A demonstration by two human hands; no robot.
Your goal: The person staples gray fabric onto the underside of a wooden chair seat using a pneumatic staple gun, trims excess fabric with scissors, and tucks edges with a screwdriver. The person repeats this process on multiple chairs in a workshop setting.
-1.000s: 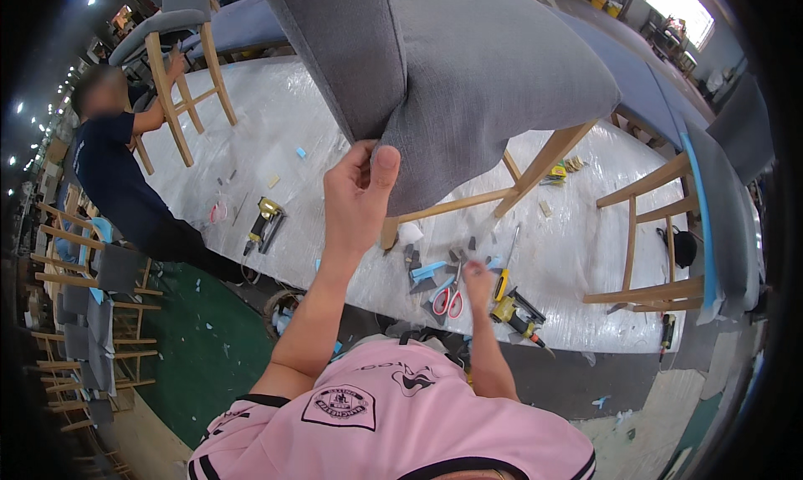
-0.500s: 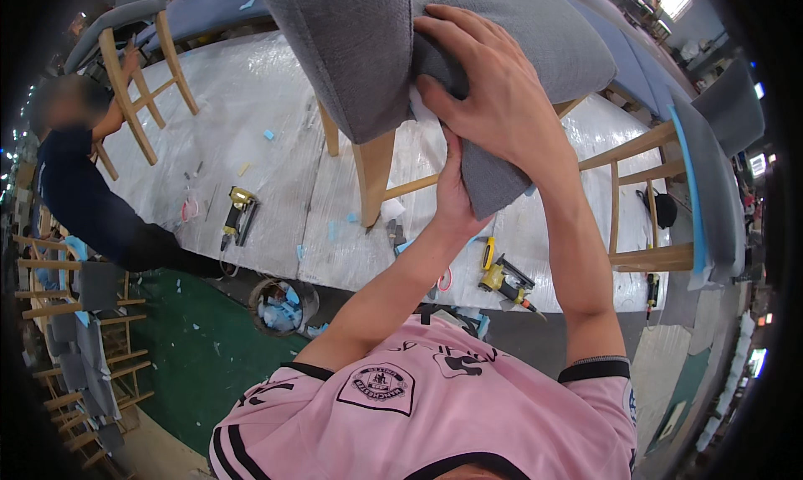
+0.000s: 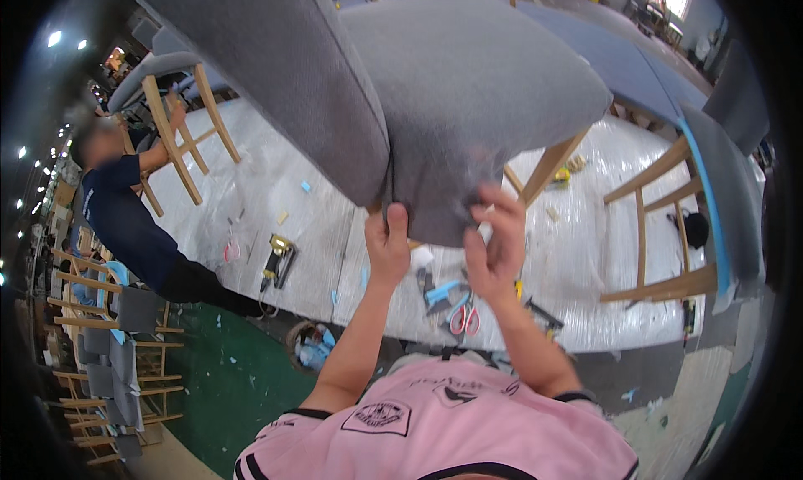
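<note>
At your far left, upholstered chairs with wooden legs (image 3: 117, 338) stood crowded together beside the green floor (image 3: 209, 396). Next to them, a co-worker in a dark shirt (image 3: 130, 221) leaned at the plastic-covered surface (image 3: 602, 262), one hand up by a wooden-legged grey chair (image 3: 171, 125). On the surface to the right of that person lay red-handled scissors (image 3: 232, 250) and, just beside them, a staple gun (image 3: 278, 261). Below the surface's edge sat a round bin holding blue scraps (image 3: 313, 348).

The large grey upholstered chair was right in front of you at the middle of the surface, its backrest (image 3: 276, 70) slanting up to the left and its seat (image 3: 477, 70) spreading to the right. Your hands were apart from each other: your left hand (image 3: 387, 247) pinched the grey fabric flap (image 3: 428, 217) near the foot of the backrest, thumb uppermost. Your right hand (image 3: 500, 247) was at the flap's right edge, fingers spread and blurred; you could not tell whether they gripped the cloth.

Below and between your hands lay another pair of scissors (image 3: 465, 319), near blue strips (image 3: 440, 294). Farther right, a grey chair with a blue edge (image 3: 736, 200) had its wooden legs pointing left, near a round black item (image 3: 694, 229).
</note>
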